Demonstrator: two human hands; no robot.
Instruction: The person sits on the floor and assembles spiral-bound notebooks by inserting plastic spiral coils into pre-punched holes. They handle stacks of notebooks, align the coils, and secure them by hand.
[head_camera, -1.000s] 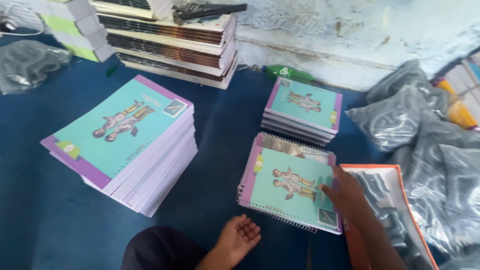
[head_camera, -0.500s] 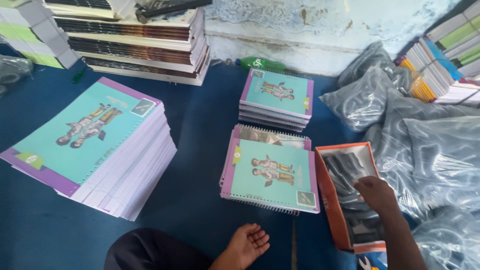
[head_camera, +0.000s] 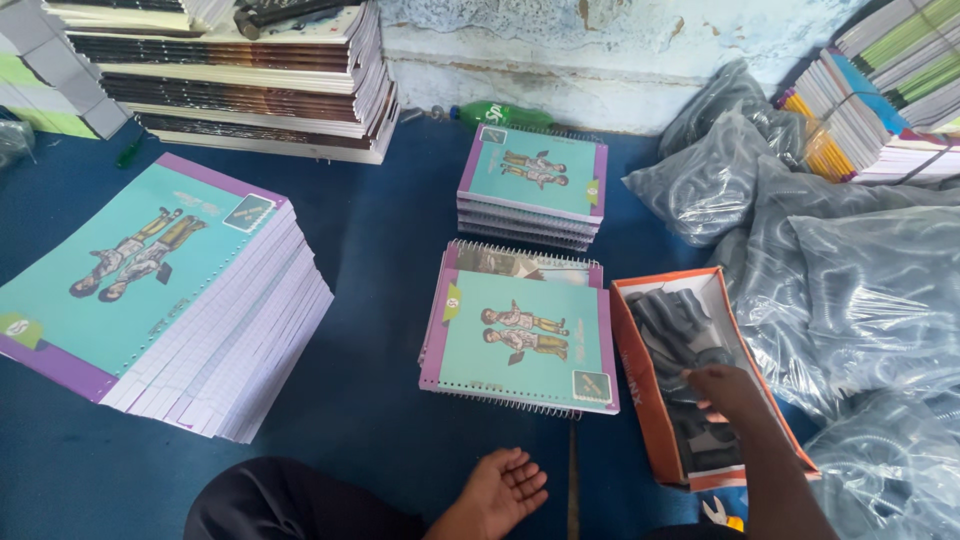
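My right hand (head_camera: 728, 392) reaches into an orange cardboard box (head_camera: 642, 372) at the right, fingers resting on black spiral coils (head_camera: 675, 330) inside it; whether it grips one I cannot tell. My left hand (head_camera: 502, 490) rests palm up, fingers apart, empty, on the blue floor near my knee. Just left of the box lies a short stack of spiral-bound notebooks with teal and purple covers (head_camera: 525, 335). A second, smaller stack of bound notebooks (head_camera: 533, 185) sits behind it.
A tall pile of unbound teal-covered sheets (head_camera: 150, 290) lies at left. Stacks of printed sheets (head_camera: 230, 80) line the back wall, with a green bottle (head_camera: 500, 113). Clear plastic bags of coils (head_camera: 850, 280) fill the right side; more notebooks (head_camera: 880, 90) at top right.
My right hand left the front notebook stack and moved right into the orange box. The view has swung right and closer. My left hand stays palm up.
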